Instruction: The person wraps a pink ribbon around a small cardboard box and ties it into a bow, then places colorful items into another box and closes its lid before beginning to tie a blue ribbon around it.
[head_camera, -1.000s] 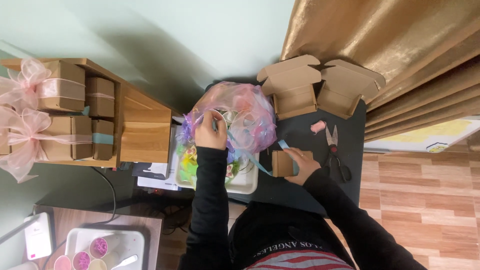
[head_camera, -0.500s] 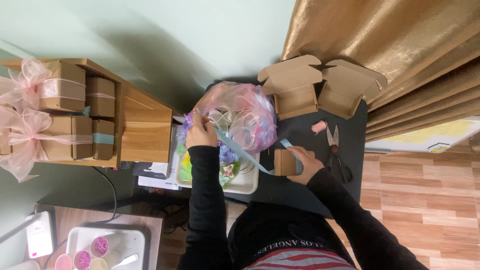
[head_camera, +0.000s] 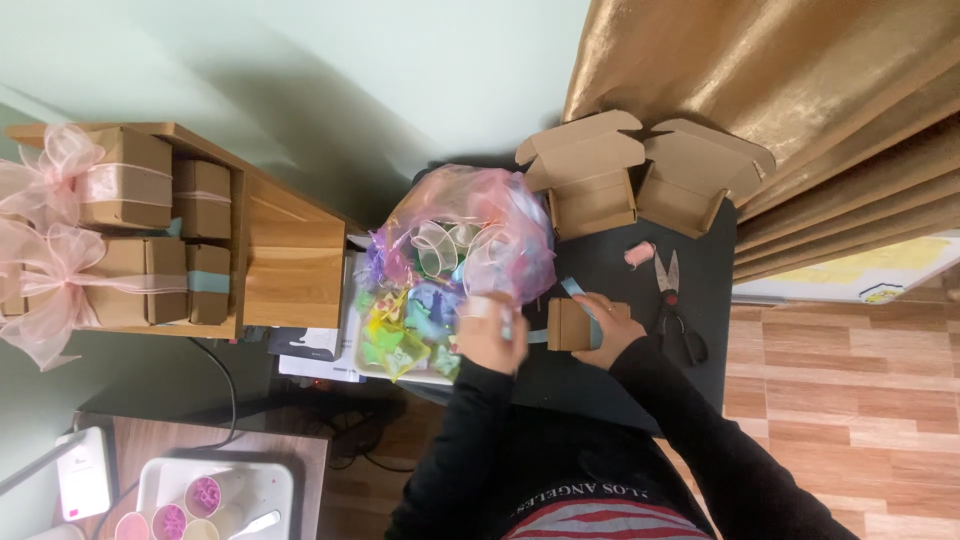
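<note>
A small brown cardboard box (head_camera: 562, 325) lies on the dark table (head_camera: 610, 385), and my right hand (head_camera: 608, 330) grips its right side. A light blue ribbon (head_camera: 574, 289) runs over the box's top and out to the left. My left hand (head_camera: 490, 338) is blurred just left of the box, over the corner of a white tray (head_camera: 478, 378), and appears closed on the ribbon's free end. Behind it stands a sheer pink and purple bag (head_camera: 470, 225) holding several ribbon rolls.
Two open cardboard boxes (head_camera: 585, 175) (head_camera: 695, 180) stand at the back by a gold curtain (head_camera: 800, 90). Scissors (head_camera: 668, 300) and a pink scrap (head_camera: 636, 253) lie right of my hands. The tray holds colourful decorations (head_camera: 400, 330). A wooden shelf (head_camera: 285, 255) at left carries wrapped boxes with pink bows (head_camera: 45, 270).
My left hand left the bag and swung down and right to just beside the small box, taking the blue ribbon with it. My right hand stayed on the box.
</note>
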